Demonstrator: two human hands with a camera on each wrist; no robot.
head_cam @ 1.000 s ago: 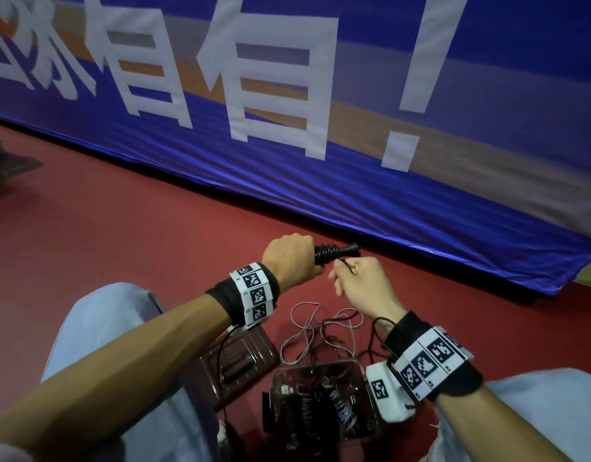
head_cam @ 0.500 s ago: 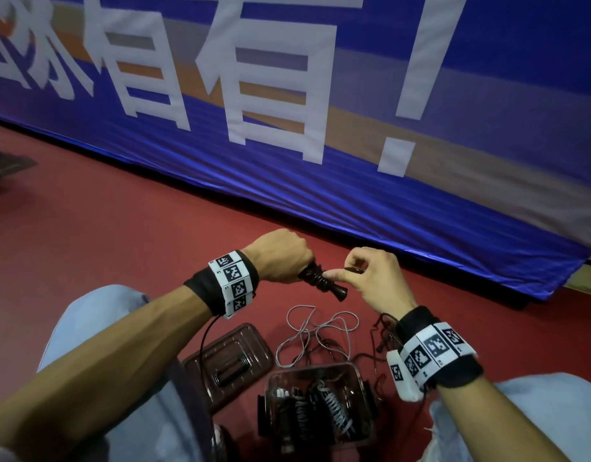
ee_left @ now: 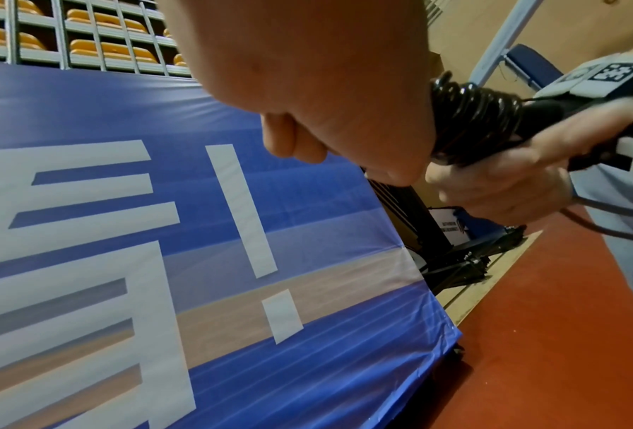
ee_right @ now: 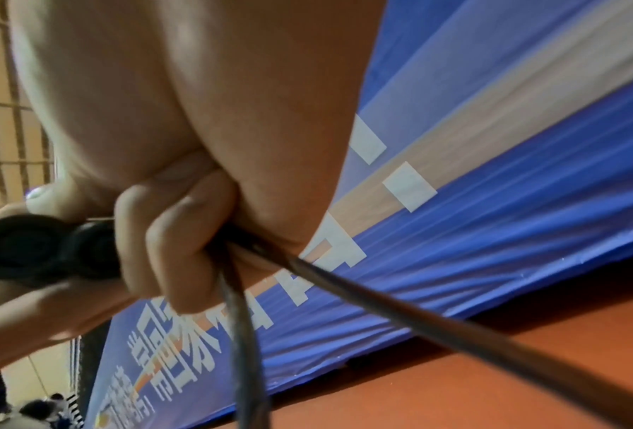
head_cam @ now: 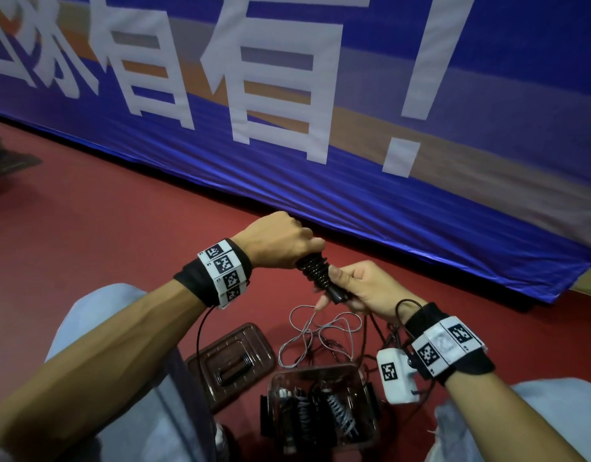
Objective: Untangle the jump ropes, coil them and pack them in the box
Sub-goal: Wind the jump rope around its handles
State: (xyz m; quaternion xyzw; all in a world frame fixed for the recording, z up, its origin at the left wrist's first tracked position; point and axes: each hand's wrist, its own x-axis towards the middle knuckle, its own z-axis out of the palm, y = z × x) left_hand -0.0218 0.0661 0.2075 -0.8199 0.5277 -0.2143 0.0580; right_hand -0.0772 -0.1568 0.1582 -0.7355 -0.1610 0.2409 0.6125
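A black jump rope (head_cam: 315,274) is wound in tight turns round its black handles, held above the red floor. My left hand (head_cam: 280,241) grips the upper end of the handles (ee_left: 472,116). My right hand (head_cam: 364,288) grips the lower end (ee_right: 39,246), with the loose dark cord (ee_right: 381,293) running out under its curled fingers. A grey rope (head_cam: 317,331) lies in loose tangled loops on the floor below. The clear box (head_cam: 320,408) stands between my knees and holds several coiled ropes.
The box's brown lid (head_cam: 232,361) lies on the floor left of the box. A blue banner (head_cam: 320,111) stands close ahead along the red floor (head_cam: 104,235). My knees (head_cam: 97,321) flank the box on both sides.
The handles have tilted from level to steeply downward and dropped lower. My right hand has gone from pinching the cord near the tip to gripping the handles' lower end.
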